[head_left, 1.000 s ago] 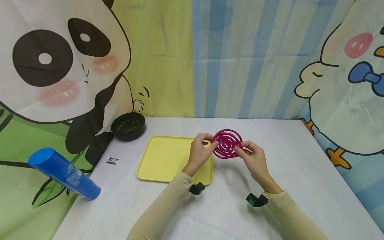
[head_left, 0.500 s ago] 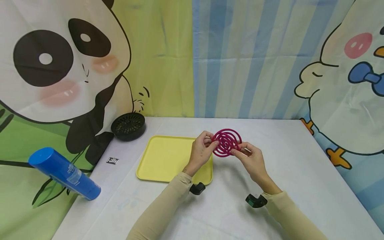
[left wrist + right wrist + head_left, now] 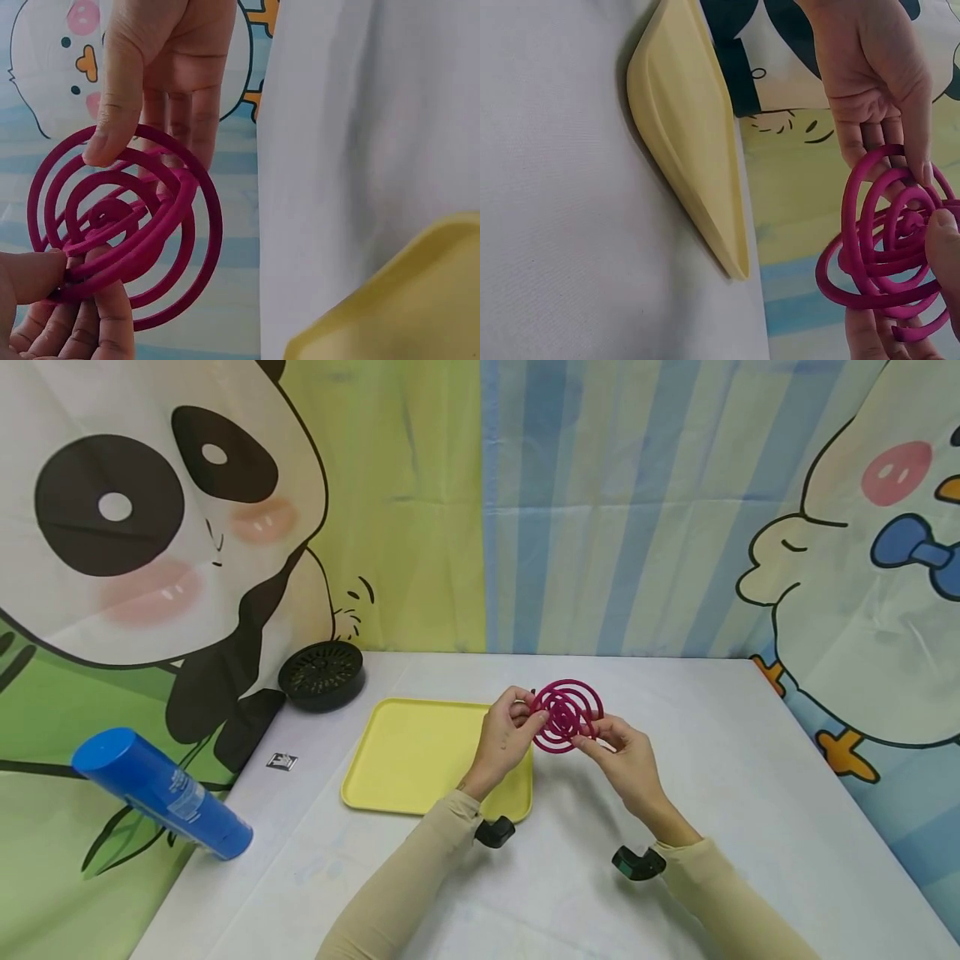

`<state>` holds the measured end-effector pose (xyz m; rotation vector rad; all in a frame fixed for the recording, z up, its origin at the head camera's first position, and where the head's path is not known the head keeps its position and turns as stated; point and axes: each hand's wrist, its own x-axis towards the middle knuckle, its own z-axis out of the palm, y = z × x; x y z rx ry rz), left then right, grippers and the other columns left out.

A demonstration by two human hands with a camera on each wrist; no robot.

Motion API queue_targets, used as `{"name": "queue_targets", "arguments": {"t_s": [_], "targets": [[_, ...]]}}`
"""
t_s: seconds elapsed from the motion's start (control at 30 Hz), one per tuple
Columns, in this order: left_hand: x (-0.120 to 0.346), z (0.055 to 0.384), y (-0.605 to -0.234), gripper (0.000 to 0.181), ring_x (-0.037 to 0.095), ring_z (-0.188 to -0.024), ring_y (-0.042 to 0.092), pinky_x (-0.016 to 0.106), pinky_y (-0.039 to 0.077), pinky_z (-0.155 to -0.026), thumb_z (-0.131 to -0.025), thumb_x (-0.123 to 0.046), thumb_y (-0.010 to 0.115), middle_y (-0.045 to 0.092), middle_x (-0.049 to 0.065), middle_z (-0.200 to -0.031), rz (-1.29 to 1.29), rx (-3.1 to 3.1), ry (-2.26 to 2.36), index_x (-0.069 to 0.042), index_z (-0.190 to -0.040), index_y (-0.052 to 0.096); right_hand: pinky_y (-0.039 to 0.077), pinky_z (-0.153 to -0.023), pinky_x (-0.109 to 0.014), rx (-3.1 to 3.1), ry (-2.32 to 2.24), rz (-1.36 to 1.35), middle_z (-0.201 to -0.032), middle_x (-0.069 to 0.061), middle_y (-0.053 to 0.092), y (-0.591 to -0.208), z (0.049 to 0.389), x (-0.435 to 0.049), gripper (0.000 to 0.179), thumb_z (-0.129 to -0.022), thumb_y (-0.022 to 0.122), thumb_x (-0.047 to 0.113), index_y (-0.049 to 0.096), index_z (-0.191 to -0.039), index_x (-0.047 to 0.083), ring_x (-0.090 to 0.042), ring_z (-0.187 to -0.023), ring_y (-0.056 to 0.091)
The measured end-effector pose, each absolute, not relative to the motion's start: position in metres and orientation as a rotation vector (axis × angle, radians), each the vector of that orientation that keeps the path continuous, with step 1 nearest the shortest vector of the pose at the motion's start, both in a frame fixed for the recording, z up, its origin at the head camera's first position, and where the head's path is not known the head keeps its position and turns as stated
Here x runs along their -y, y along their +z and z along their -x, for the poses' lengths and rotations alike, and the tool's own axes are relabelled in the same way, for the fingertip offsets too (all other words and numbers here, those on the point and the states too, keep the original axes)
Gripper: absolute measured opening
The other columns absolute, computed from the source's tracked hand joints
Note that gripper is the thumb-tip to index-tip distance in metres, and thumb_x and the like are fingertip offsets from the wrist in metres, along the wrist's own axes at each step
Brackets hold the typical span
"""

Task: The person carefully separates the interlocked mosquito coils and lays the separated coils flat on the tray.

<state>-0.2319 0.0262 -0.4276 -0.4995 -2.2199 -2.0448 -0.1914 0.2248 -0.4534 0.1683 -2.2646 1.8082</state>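
Two magenta mosquito coils hang in the air over the table, nested together with their rings crossing at an angle. My left hand pinches them at the left edge between thumb and fingers. On the opposite edge my right hand grips them, its thumb in front. In the left wrist view the right thumb lies on the outer rings from above, while the left fingers curl round the tilted rings below. In the right wrist view the coils' rings splay apart at the near side.
Behind and below the left hand lies a yellow tray. A black round holder with a slotted lid stands at the back left. Farther left is a blue spray can. Printed curtains rise behind the white table.
The rings lay nearly in one flat spiral; now one coil is tilted against the other. The right hand has shifted slightly left, and the left hand stays almost in place.
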Motion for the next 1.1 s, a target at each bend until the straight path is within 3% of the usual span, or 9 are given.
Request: {"name": "queue_targets", "arguments": {"t_s": [0.23,0.5,0.7,0.93,1.1], "targets": [[-0.025,0.2304,-0.4282,0.028,0.018,-0.091,0.069,0.029,0.062,-0.084,-0.091,-0.008,0.075,0.073,0.013,-0.103,0.514,2.243,-2.001,-0.006,-0.112,0.056,0.058,-0.085,-0.018,2.206,1.796,-0.144,-0.112,-0.009,0.065,-0.4517,0.1926,-0.2246,0.029,-0.094,0.073,0.018,0.063,-0.109,-0.005,-0.008,-0.106,0.068],[-0.0241,0.2282,-0.4259,0.025,0.016,-0.084,0.073,0.029,0.063,-0.078,-0.09,-0.006,0.076,0.076,0.014,-0.095,0.484,2.221,-1.986,-0.006,-0.107,0.059,0.061,-0.08,-0.024,2.126,1.859,-0.11,-0.105,-0.006,0.065,-0.4501,0.1917,-0.2253,0.03,-0.093,0.074,0.016,0.063,-0.106,-0.008,-0.009,-0.09,0.073],[-0.0245,0.2274,-0.4252,0.026,0.016,-0.082,0.074,0.029,0.063,-0.078,-0.088,-0.007,0.079,0.075,0.014,-0.093,0.488,2.2,-2.003,-0.006,-0.106,0.06,0.061,-0.078,-0.022,2.108,1.817,-0.054,-0.105,-0.006,0.066,-0.4486,0.1907,-0.2249,0.031,-0.091,0.077,0.017,0.063,-0.105,-0.008,-0.008,-0.085,0.075],[-0.0256,0.2265,-0.4262,0.026,0.019,-0.082,0.073,0.027,0.063,-0.076,-0.087,-0.006,0.079,0.075,0.015,-0.092,0.5,2.204,-1.92,-0.005,-0.106,0.061,0.061,-0.075,-0.021,2.055,1.806,-0.116,-0.105,-0.011,0.068,-0.4467,0.1908,-0.226,0.049,-0.088,0.078,0.007,0.048,-0.127,0.0,-0.007,-0.086,0.073],[-0.026,0.2245,-0.4269,0.025,0.021,-0.086,0.074,0.025,0.062,-0.076,-0.089,-0.008,0.078,0.076,0.014,-0.096,0.534,2.216,-1.753,-0.006,-0.107,0.061,0.06,-0.079,-0.02,2.118,1.85,-0.159,-0.106,0.001,0.07,-0.4458,0.1913,-0.2281,0.049,-0.091,0.076,0.009,0.052,-0.133,0.0,-0.005,-0.092,0.071]]}}
